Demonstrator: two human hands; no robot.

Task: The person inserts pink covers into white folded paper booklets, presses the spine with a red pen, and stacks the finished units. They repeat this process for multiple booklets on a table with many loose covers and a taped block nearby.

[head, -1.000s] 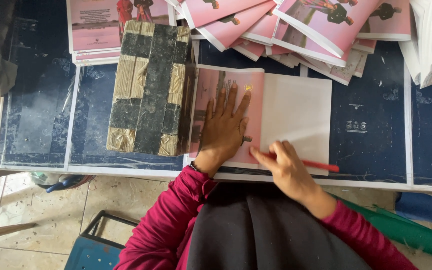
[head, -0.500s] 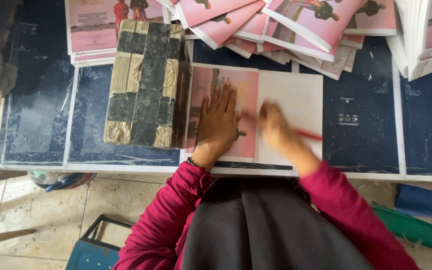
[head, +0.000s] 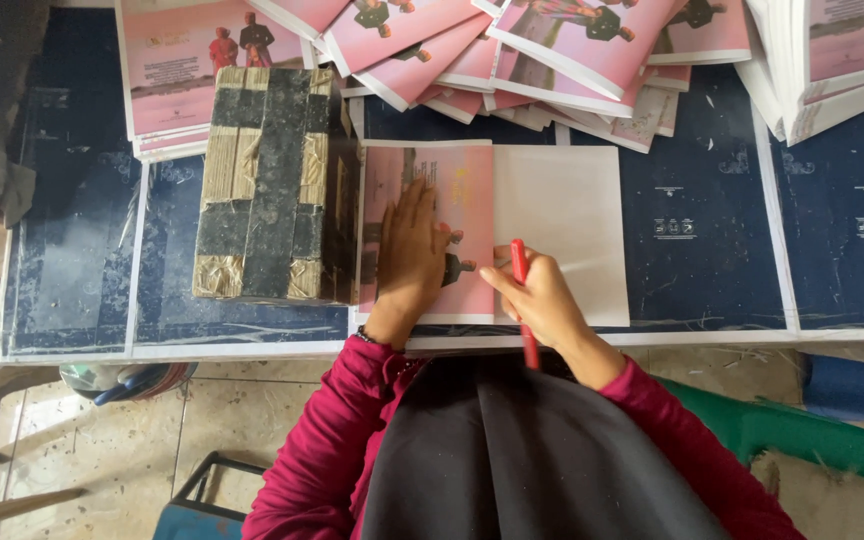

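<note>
Pressing flat on the pink cover of the open booklet, the left hand lies spread, fingers pointing away. Right hand is closed around a red pen, at the fold just right of the left hand. Booklet judged light, thin, flexible; best held down by palm, lifted at an edge. Left of the left hand: taped block, brown and black, likely heavy. Beyond both hands: fanned pink booklets on the blue tabletop.

Stacks cut off at top edge; booklet part hidden under left hand; cover figures too small.
</note>
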